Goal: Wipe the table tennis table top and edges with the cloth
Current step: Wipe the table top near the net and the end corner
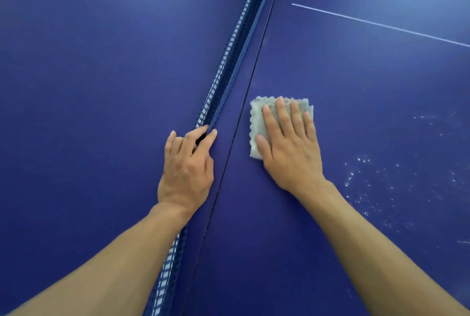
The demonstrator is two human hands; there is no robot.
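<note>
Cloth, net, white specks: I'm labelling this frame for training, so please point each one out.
cloth [256, 122]: head view, bare left edge.
net [235, 66]: head view, blue top band, midway up the frame.
white specks [362, 160]: head view, upper cluster of the patch.

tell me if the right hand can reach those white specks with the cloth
Probably yes. The right hand lies flat on the cloth, and only bare table top separates it from the white specks to its right; the net is on its other side.
</note>
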